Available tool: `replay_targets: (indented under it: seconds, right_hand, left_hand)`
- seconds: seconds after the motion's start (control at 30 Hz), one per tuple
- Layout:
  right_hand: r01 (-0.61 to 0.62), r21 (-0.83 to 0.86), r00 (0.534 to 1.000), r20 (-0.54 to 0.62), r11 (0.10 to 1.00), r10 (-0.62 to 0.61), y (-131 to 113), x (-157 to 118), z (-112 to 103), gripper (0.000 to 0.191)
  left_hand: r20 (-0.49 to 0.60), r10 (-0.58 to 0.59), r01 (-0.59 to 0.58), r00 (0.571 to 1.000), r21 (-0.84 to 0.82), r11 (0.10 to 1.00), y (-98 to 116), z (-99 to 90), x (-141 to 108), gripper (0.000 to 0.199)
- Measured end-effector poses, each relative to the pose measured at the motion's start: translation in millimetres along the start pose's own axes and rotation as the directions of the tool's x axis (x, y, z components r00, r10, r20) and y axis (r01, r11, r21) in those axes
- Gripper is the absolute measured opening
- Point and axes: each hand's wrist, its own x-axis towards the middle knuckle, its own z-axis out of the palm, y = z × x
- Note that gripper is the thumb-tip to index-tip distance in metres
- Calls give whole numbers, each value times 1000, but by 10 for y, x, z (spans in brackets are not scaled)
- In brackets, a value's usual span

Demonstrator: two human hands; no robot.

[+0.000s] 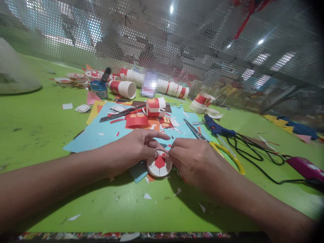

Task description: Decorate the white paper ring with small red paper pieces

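Observation:
A round white paper disc (153, 169) with a red pentagon in its middle and dark lines running out to its rim lies tilted between my hands. My left hand (134, 145) grips its upper left edge, thumb on the face, index finger stretched out above. At the upper right edge, the fingers of my right hand (196, 157) are pinched together on a small red paper piece (163, 156), partly hidden by the fingertips. Beside my right hand lie scissors (215, 145) with yellow handles. Beyond the hands, cut red-and-white paper cup pieces (155, 107) rest on light blue paper (96, 136).
A blue glue gun (219, 127) with a black cord lies at the right, near a magenta device (305, 168). Behind stand a blue jar (99, 89), paper cups (123, 88) and decorated discs (73, 79). Paper scraps dot the green table (106, 202); perforated mesh (162, 40) rises behind.

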Motion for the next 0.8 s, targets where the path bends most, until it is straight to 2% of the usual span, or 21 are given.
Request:
replay_targets:
  seconds: [0.33, 0.8]
  right_hand:
    - [-60, 35, 997, -37, 998, 62, -31, 12, 39, 32]
    - [-32, -18, 996, -84, 999, 30, -35, -8, 96, 31]
  left_hand:
    - [-42, -19, 18, 999, -19, 1000, 26, 35, -13, 63]
    - [-72, -36, 34, 997, -31, 999, 62, 60, -33, 64]
